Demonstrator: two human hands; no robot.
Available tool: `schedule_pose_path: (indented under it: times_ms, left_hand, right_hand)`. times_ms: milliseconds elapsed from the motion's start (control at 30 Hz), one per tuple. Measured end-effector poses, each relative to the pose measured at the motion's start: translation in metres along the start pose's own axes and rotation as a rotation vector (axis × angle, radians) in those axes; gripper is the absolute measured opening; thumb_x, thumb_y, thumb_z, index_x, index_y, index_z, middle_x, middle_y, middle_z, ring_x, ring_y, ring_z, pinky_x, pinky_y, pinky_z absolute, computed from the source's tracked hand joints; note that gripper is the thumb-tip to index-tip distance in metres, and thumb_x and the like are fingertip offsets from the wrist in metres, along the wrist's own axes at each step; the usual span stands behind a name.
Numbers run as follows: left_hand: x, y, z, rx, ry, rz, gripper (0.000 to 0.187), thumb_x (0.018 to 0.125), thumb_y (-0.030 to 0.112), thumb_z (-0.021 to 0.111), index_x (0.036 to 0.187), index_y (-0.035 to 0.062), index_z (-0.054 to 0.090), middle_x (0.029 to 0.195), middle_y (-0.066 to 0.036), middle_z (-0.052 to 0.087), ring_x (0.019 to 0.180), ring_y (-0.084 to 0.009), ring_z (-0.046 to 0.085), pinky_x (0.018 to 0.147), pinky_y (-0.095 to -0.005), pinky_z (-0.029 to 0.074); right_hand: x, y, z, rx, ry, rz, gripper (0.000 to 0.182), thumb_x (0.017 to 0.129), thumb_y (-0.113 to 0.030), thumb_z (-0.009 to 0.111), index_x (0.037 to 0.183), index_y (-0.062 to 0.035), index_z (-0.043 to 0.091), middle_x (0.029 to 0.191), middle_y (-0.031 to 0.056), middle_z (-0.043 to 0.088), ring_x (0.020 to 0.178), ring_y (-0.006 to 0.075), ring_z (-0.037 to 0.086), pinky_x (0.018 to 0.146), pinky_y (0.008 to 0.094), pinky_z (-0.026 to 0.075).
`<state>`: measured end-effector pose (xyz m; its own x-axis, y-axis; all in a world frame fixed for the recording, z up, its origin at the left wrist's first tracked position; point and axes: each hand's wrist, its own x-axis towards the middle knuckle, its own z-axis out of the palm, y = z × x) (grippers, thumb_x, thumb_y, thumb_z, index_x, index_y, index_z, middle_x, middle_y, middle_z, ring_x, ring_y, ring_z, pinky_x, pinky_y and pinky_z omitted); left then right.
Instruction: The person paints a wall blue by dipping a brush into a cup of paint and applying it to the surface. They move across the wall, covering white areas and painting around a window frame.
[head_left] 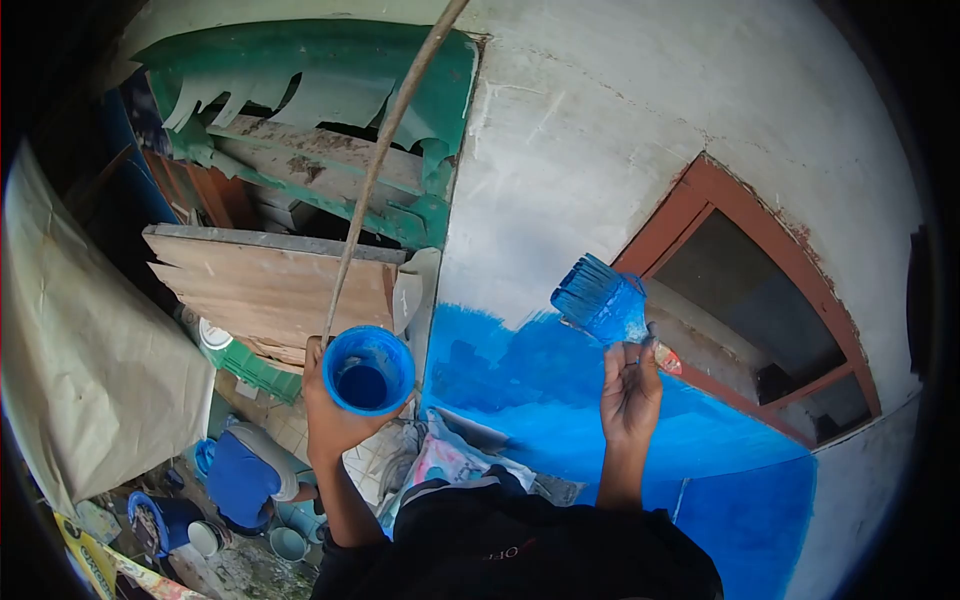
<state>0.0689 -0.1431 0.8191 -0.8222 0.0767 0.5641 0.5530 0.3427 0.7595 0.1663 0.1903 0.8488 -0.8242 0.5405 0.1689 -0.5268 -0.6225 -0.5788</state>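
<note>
My left hand (pixel 335 425) is wrapped round a small blue tub (pixel 405 375) with dark blue paint at its bottom. A long thin wooden pole (pixel 375 165) runs from the top of the view down to the fingers at the tub's left rim. My right hand (pixel 630 400) is closed on the handle of a wide paintbrush (pixel 605 300), palm turned up. Blue paint coats its bristles and ferrule, and the red handle end sticks out past the thumb. Behind the brush, the wall (pixel 520 210) is whitish above and freshly blue (pixel 500 370) below, with a ragged upper edge.
Right of the brush is a reddish-brown window frame (pixel 690 215). Torn green sheeting (pixel 420 80) and a wooden board (pixel 270 280) stand at left. Below left, a person in blue (pixel 240 475) bends among several buckets (pixel 290 543). A pale tarp (pixel 90 350) hangs far left.
</note>
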Motion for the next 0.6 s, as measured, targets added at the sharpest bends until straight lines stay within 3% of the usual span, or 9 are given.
schedule_pose_path:
  times_ms: [100, 167, 200, 233, 300, 333, 400, 533, 600]
  left_hand:
    - [-0.001, -0.001, -0.003, 0.001, 0.023, -0.035, 0.059, 0.054, 0.034, 0.096, 0.098, 0.0042, 0.069, 0.094, -0.011, 0.057, 0.089, -0.0281, 0.057, 0.075, -0.0404, 0.049]
    - [0.001, 0.002, -0.005, -0.003, 0.025, -0.049, 0.059, 0.054, 0.034, 0.096, 0.098, 0.0043, 0.069, 0.093, -0.011, 0.058, 0.09, -0.028, 0.057, 0.076, -0.04, 0.049]
    - [0.001, 0.003, -0.006, -0.007, 0.019, -0.056, 0.059, 0.054, 0.034, 0.095, 0.098, 0.0045, 0.07, 0.092, -0.01, 0.06, 0.091, -0.0279, 0.056, 0.076, -0.0397, 0.048]
    - [0.001, 0.004, -0.008, -0.006, 0.021, -0.057, 0.059, 0.054, 0.034, 0.095, 0.098, 0.0045, 0.07, 0.092, -0.01, 0.06, 0.091, -0.0279, 0.056, 0.076, -0.0397, 0.048]
    - [0.002, 0.004, -0.009, 0.025, -0.007, -0.007, 0.059, 0.053, 0.034, 0.095, 0.097, 0.0046, 0.07, 0.09, -0.01, 0.063, 0.092, -0.0281, 0.055, 0.078, -0.0398, 0.048]
    - [0.001, 0.001, -0.009, 0.02, -0.008, -0.008, 0.059, 0.053, 0.034, 0.095, 0.097, 0.0046, 0.07, 0.09, -0.01, 0.063, 0.092, -0.0281, 0.055, 0.078, -0.0398, 0.048]
    - [0.0, -0.007, -0.011, 0.131, -0.073, 0.122, 0.076, 0.055, 0.031, 0.098, 0.108, 0.0001, 0.053, 0.097, -0.011, 0.059, 0.087, -0.0224, 0.063, 0.078, -0.0356, 0.051]
    - [0.001, -0.002, -0.012, 0.143, -0.06, 0.128, 0.071, 0.055, 0.032, 0.097, 0.106, 0.0007, 0.057, 0.098, -0.01, 0.058, 0.087, -0.0238, 0.062, 0.078, -0.0366, 0.051]
    - [0.002, 0.0, -0.012, 0.197, -0.05, 0.171, 0.07, 0.055, 0.034, 0.097, 0.104, 0.001, 0.06, 0.1, -0.011, 0.055, 0.088, -0.0256, 0.061, 0.078, -0.0384, 0.05]
  right_hand:
    - [0.006, 0.011, 0.009, -0.087, -0.079, 0.027, 0.032, 0.101, -0.018, 0.061, 0.13, -0.0059, 0.055, 0.1, 0.0042, 0.062, 0.098, 0.0174, 0.066, 0.094, 0.0389, 0.06]
    - [0.014, 0.018, 0.019, -0.384, -0.163, -0.197, 0.022, 0.102, -0.018, 0.061, 0.12, -0.006, 0.06, 0.101, 0.0058, 0.065, 0.097, 0.0184, 0.067, 0.094, 0.0439, 0.058]
    - [0.02, 0.02, 0.028, -0.517, -0.175, -0.306, 0.014, 0.101, -0.016, 0.063, 0.107, -0.0028, 0.064, 0.108, 0.0116, 0.069, 0.098, 0.0216, 0.069, 0.097, 0.0481, 0.055]
    - [0.026, 0.018, 0.041, -0.516, -0.176, -0.305, 0.014, 0.101, -0.016, 0.063, 0.107, -0.0028, 0.064, 0.108, 0.0116, 0.069, 0.098, 0.0216, 0.069, 0.097, 0.0481, 0.055]
    - [0.037, 0.009, 0.07, -1.163, -0.499, -0.873, 0.024, 0.09, -0.005, 0.073, 0.112, -0.0026, 0.062, 0.112, 0.0152, 0.067, 0.105, 0.0258, 0.068, 0.088, 0.0428, 0.059]
    - [0.043, 0.005, 0.085, -1.168, -0.499, -0.874, 0.024, 0.09, -0.005, 0.073, 0.112, -0.0026, 0.062, 0.112, 0.0152, 0.067, 0.105, 0.0258, 0.068, 0.088, 0.0428, 0.059]
    - [0.054, -0.005, 0.114, -1.494, -0.856, -1.288, 0.032, 0.08, 0.001, 0.076, 0.11, -0.0029, 0.065, 0.114, 0.0186, 0.065, 0.109, 0.0324, 0.067, 0.088, 0.0437, 0.06]
    - [0.07, -0.018, 0.162, -1.606, -1.084, -1.385, 0.037, 0.072, 0.004, 0.075, 0.107, -0.0073, 0.068, 0.118, 0.0195, 0.062, 0.113, 0.0369, 0.065, 0.091, 0.043, 0.059]
    - [0.085, -0.016, 0.179, -1.689, -1.217, -1.527, 0.038, 0.072, 0.001, 0.077, 0.108, -0.0078, 0.067, 0.126, 0.0229, 0.061, 0.113, 0.0382, 0.066, 0.086, 0.0436, 0.061]
